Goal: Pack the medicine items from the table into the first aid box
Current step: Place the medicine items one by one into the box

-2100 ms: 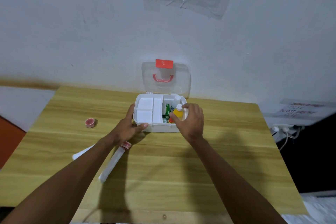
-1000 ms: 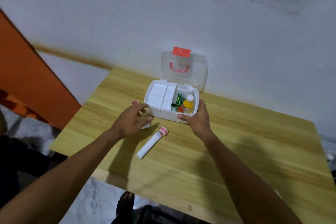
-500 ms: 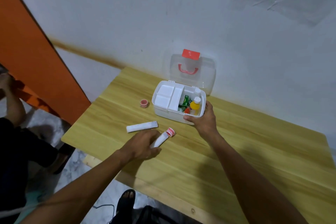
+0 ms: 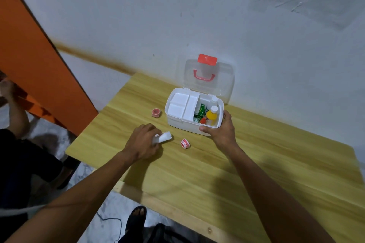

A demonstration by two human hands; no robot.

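The white first aid box (image 4: 178,123) stands open on the wooden table (image 4: 246,173), with its clear lid (image 4: 225,83) leaning back against the wall. Inside it are a yellow bottle (image 4: 212,116), a white bottle (image 4: 214,99) and green packets (image 4: 201,109); a white tray (image 4: 180,102) fills its left half. My right hand (image 4: 222,131) grips the box's front right corner. My left hand (image 4: 143,141) is closed on a white tube (image 4: 165,136), just in front of the box. Between my two hands a small red-and-white capped piece (image 4: 185,143) lies on the table. A pink tape roll (image 4: 156,112) sits left of the box.
An orange panel (image 4: 39,69) rises at the left beyond the table's edge. Another person (image 4: 13,144) sits low on the left. A sandalled foot (image 4: 138,215) and a cable (image 4: 112,221) are on the floor below the near table edge.
My left hand has moved from the red-capped tube to the white tube and closed on it. The right hand stays on the box corner. The view has shifted a little.
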